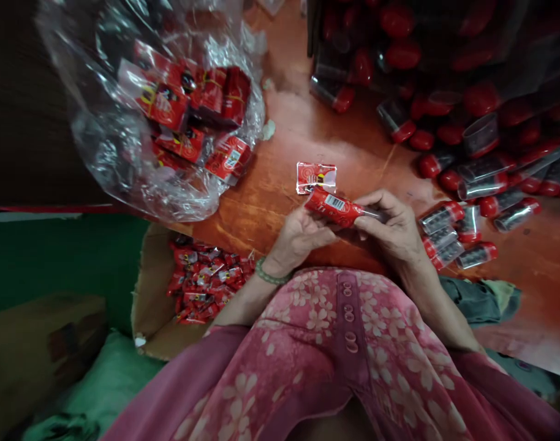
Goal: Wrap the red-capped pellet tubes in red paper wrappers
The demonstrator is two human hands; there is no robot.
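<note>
Between my two hands is a small clear tube with a red printed sleeve (336, 207) around it, its barcode facing up. My left hand (301, 236) closes its fingers on the sleeve's left end. At the other end, my right hand (393, 223) pinches the clear part of the tube between thumb and fingers. Just beyond the held tube, a flat red printed sleeve (315, 174) lies on the orange tabletop (284, 131). Right of my right hand lie several clear tubes with red caps (476, 255), some with dark contents.
A clear plastic bag (183, 205) holding bundled red sleeves (170, 107) lies at the back left. Below the table edge, a cardboard box (146, 300) contains many red wrapped tubes (206, 275). A large pile of red-capped tubes (482, 101) covers the back right. Dark cloth (475, 300) lies at the right.
</note>
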